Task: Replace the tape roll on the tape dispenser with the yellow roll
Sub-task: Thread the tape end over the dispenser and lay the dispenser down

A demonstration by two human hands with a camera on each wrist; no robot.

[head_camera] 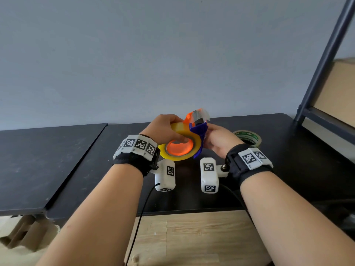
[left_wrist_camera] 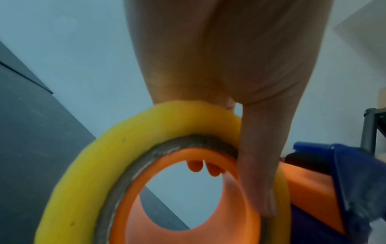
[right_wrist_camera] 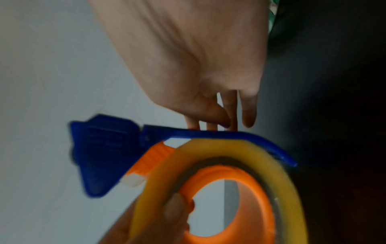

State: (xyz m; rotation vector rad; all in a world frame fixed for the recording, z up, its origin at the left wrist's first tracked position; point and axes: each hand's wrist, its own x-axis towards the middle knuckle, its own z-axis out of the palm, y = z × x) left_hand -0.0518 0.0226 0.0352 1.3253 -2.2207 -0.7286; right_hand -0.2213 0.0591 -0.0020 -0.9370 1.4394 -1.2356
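Note:
The yellow tape roll (head_camera: pixel 196 145) sits around the orange hub (head_camera: pixel 179 147) of the tape dispenser (head_camera: pixel 198 129), held up above the black table (head_camera: pixel 288 160). My left hand (head_camera: pixel 169 131) grips the roll, thumb across its face (left_wrist_camera: pixel 256 173) and fingertips (left_wrist_camera: pixel 196 166) showing through the hub. My right hand (head_camera: pixel 213 137) holds the dispenser's blue frame (right_wrist_camera: pixel 208 133), fingers (right_wrist_camera: pixel 211 125) on its curved arm. The orange and grey cutter end (head_camera: pixel 197 115) points up and away. In the right wrist view the yellow roll (right_wrist_camera: pixel 208 151) lies just under the blue arm.
A green-printed tape roll (head_camera: pixel 249 138) lies flat on the table just right of my right hand. A dark metal shelf frame (head_camera: pixel 324 60) with a cardboard box (head_camera: pixel 340 93) stands at the far right. A second dark tabletop (head_camera: pixel 48 160) adjoins on the left.

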